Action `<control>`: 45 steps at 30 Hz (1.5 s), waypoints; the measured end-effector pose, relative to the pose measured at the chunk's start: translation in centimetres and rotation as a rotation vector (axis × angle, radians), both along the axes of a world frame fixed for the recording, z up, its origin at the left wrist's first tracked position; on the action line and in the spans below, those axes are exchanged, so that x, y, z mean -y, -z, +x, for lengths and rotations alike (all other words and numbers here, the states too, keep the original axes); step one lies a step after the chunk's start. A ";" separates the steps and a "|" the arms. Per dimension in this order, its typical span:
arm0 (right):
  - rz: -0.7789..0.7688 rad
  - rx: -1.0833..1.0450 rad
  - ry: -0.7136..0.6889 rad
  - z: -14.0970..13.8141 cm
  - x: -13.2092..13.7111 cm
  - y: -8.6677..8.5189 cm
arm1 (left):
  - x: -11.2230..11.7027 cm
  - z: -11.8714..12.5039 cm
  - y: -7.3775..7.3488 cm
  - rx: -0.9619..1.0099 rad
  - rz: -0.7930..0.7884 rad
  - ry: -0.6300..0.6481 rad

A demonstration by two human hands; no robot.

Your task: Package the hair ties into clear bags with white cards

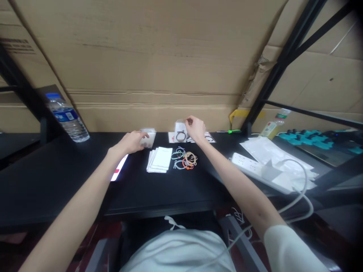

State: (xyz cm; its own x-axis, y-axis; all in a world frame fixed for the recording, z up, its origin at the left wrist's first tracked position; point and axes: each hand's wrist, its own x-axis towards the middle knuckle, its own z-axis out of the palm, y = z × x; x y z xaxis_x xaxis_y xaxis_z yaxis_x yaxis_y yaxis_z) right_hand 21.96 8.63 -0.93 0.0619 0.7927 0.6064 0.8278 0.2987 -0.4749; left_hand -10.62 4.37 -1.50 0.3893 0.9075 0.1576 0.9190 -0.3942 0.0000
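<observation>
My left hand [132, 142] is at the left edge of a small stack of clear plastic bags [150, 138], its fingers apart and touching the bags. With bent, closed fingers, my right hand [195, 128] pinches the top of a clear bag [180, 126]. Inside that bag are a white card and a dark cord bracelet [180, 136]. Other bagged bracelets [209, 137] lie beneath and beside it, partly hidden by my right hand. Nearer me are a fanned pile of white cards [161, 158] and a loose heap of coloured cord bracelets [185, 158].
A lit phone [119, 168] lies partly under my left forearm. At the left stands a water bottle [66, 117]. To the right are a white power strip [255, 170] with cables, white plastic sheets [263, 149] and another bottle [275, 124]. Cardboard [153, 56] walls the back.
</observation>
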 end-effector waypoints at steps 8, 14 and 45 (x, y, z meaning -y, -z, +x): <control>0.036 -0.254 -0.249 0.7 1.9 0.5 | -0.4 -0.1 0.5 -0.047 0.025 -0.003; 0.053 -0.430 -0.337 0.8 3.3 -0.1 | -0.3 -0.1 -0.1 0.002 0.028 -0.011; -0.413 -0.696 -0.839 -1.4 8.2 -0.8 | 4.4 5.4 -2.7 0.984 -0.887 0.198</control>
